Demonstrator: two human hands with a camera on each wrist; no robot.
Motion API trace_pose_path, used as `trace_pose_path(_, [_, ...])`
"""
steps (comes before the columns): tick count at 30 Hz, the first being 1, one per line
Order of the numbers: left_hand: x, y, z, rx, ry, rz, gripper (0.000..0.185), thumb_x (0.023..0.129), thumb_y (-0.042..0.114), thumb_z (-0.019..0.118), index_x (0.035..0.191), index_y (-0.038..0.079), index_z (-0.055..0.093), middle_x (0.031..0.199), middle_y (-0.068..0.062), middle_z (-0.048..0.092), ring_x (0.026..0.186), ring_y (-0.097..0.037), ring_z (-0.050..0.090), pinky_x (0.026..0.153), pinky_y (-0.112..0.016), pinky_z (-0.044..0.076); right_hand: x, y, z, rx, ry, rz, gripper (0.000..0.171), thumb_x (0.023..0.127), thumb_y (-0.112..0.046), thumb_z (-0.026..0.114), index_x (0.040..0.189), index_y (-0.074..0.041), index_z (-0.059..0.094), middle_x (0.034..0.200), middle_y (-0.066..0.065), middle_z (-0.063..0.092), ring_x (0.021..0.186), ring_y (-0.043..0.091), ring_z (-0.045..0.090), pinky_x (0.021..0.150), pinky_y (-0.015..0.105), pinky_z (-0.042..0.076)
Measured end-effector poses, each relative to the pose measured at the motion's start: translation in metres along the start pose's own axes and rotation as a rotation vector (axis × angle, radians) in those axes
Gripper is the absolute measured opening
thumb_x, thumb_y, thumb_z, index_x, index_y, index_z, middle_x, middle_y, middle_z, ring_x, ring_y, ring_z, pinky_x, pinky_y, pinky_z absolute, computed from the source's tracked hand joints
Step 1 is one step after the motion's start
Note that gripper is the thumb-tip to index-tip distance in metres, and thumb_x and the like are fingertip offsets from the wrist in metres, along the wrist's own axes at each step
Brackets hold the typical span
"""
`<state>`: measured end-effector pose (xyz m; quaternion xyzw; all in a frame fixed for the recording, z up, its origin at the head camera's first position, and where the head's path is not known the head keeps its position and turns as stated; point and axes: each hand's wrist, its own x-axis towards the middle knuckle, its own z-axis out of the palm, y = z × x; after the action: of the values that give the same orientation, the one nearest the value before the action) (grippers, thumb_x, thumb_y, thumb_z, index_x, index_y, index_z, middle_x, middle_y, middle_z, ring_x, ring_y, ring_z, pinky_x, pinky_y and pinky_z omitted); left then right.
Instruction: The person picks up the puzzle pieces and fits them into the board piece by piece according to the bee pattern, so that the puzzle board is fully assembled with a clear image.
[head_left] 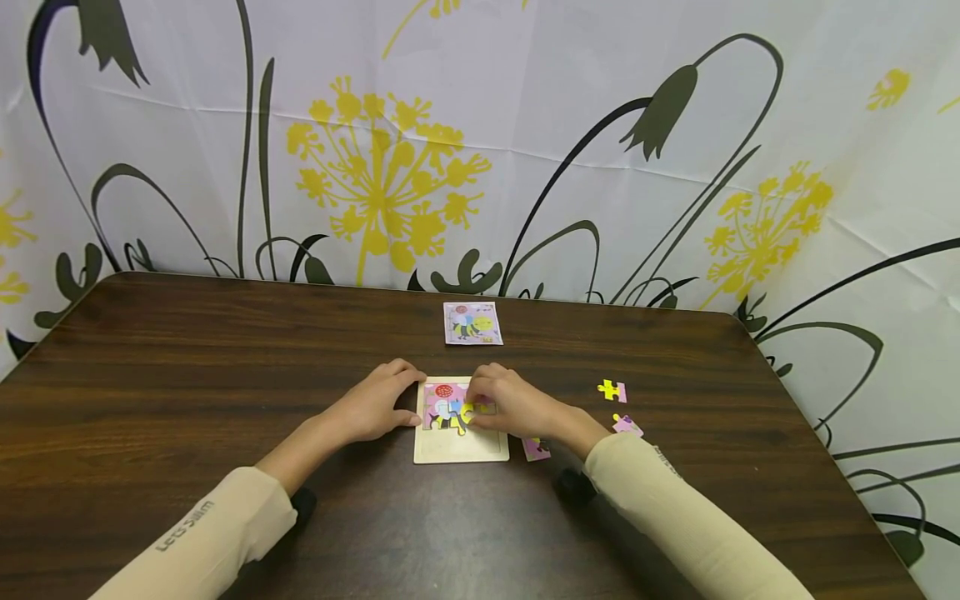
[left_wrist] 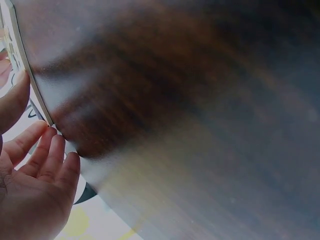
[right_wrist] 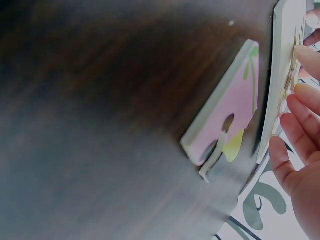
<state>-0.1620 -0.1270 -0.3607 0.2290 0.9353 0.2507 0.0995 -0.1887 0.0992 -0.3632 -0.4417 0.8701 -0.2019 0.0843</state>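
A small puzzle tray (head_left: 459,450) of pale wood lies flat near the middle of a dark wooden table (head_left: 187,375), its upper half filled with fitted pieces (head_left: 442,406) in pink, red, blue and yellow, its lower half bare board. The left hand (head_left: 375,406) rests at the tray's 9 o'clock edge, fingers gently curved along the frame with the thumb against its side, steadying it rather than gripping. In the left wrist view those fingers (left_wrist: 45,160) lie loosely together beside the tray's thin edge (left_wrist: 30,75). The right hand (head_left: 510,402) sits over the tray's 2 o'clock corner, fingers bent down onto a yellow piece (head_left: 469,412) at the edge of the fitted ones; whether it pinches the piece or only presses it cannot be told. In the right wrist view its fingers (right_wrist: 300,105) are close together along the tray's rim (right_wrist: 280,75).

A loose pink piece (head_left: 536,449) lies just beside the tray at 4 o'clock, under the right forearm; the right wrist view shows it flat on the table (right_wrist: 227,112). Two more loose pieces lie at 3 o'clock, well apart from the tray: a yellow and pink piece (head_left: 612,390) and a pale pink piece (head_left: 627,427). At 12 o'clock, near the table's far edge, lies a reference picture card (head_left: 472,323). A floral curtain (head_left: 525,125) hangs behind.
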Motion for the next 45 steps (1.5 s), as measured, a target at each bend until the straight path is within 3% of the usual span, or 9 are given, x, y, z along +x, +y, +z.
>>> trace_pose_path(27, [-0.0010, 0.0014, -0.0006, 0.003, 0.005, 0.004, 0.049, 0.081, 0.016, 0.070, 0.121, -0.005, 0.052, 0.117, -0.017, 0.048, 0.111, -0.035, 0.044, 0.092, -0.046, 0.038, -0.0017, -0.0032, 0.0003, -0.026, 0.002, 0.008, 0.019, 0.078, -0.018, 0.074, 0.091, -0.007, 0.065, 0.094, 0.001, 0.052, 0.088, 0.015, 0.044, 0.076, 0.030, 0.038])
trace_pose_path(35, [-0.0005, 0.0015, -0.0002, 0.001, 0.003, 0.007, 0.049, 0.081, 0.017, 0.070, 0.121, -0.005, 0.052, 0.117, -0.017, 0.048, 0.111, -0.035, 0.044, 0.091, -0.046, 0.039, -0.0025, -0.0029, 0.0009, -0.010, -0.013, 0.030, 0.026, 0.080, -0.017, 0.072, 0.103, -0.008, 0.065, 0.098, 0.002, 0.054, 0.092, 0.015, 0.045, 0.080, 0.032, 0.037])
trace_pose_path(45, [-0.0007, 0.0005, -0.0003, 0.008, 0.006, 0.007, 0.049, 0.081, 0.017, 0.070, 0.121, -0.005, 0.052, 0.117, -0.017, 0.048, 0.111, -0.034, 0.044, 0.091, -0.046, 0.038, -0.0014, -0.0023, 0.0017, -0.041, 0.003, -0.017, 0.022, 0.080, -0.017, 0.071, 0.101, -0.010, 0.067, 0.096, 0.002, 0.053, 0.089, 0.015, 0.044, 0.077, 0.032, 0.036])
